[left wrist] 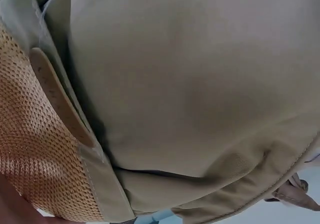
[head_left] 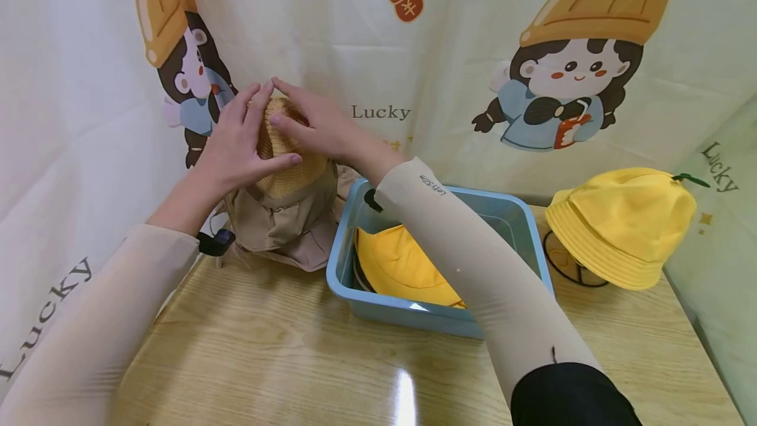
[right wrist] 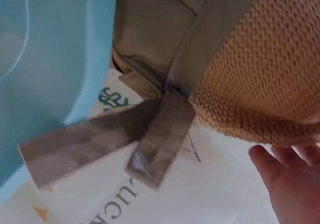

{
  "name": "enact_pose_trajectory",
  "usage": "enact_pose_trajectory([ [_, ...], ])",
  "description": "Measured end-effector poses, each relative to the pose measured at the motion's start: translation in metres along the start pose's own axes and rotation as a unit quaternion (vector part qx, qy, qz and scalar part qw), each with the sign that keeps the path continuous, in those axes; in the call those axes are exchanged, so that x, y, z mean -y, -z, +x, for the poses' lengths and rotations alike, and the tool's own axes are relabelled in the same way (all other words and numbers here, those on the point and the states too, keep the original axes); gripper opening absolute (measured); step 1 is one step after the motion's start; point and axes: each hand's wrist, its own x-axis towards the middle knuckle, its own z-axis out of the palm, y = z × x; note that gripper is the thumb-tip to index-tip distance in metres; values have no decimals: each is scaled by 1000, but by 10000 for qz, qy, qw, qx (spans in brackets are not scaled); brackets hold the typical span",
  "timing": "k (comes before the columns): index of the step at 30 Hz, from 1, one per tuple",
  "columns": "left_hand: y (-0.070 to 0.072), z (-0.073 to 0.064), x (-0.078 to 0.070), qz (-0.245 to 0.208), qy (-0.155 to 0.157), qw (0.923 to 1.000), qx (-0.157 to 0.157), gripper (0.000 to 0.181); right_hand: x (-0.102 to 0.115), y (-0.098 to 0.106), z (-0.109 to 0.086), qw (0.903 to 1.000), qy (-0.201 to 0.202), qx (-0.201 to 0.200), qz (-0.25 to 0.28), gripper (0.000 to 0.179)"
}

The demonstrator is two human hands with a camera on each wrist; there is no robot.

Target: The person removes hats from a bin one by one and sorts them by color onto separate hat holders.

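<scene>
A khaki sun hat point(head_left: 284, 219) with a woven, straw-coloured crown point(head_left: 290, 179) stands at the table's left back. My left hand point(head_left: 233, 143) lies against the crown's left side, fingers extended upward and thumb across the front. From the right, my right hand point(head_left: 316, 120) touches the top of the crown with its fingers fairly straight. In the right wrist view, the fingertips point(right wrist: 265, 159) meet the crown's edge, and two khaki straps point(right wrist: 85, 144) hang from the hat. The left wrist view is mostly khaki fabric point(left wrist: 190, 83) beside the woven crown point(left wrist: 35, 149). Whatever supports the hat is hidden.
A blue plastic basin point(head_left: 408, 321) sits right of the hat, holding a yellow hat point(head_left: 402, 268) and something dark under it. Farther right, a yellow bucket hat point(head_left: 621, 222) rests on a black wire stand point(head_left: 579, 278). A printed curtain point(head_left: 355, 18) hangs behind the wooden table point(head_left: 284, 347).
</scene>
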Motion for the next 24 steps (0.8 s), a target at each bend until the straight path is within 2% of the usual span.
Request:
enact_pose_trajectory([
  [3,-2,-1,2,-9,73,9999,120,109,0,-5,1,9993,-50,348,-120,76],
  [8,-7,-4,7,-28,72,9997,220,109,-2,-13,1,9987,-129,477,-157,77],
  [15,-16,-7,13,-26,-174,9998,81,108,-8,-21,0,9983,-163,529,-183,75],
  [24,-26,-11,18,-74,-205,9997,-50,108,-12,-26,-1,9981,-149,597,-39,73],
])
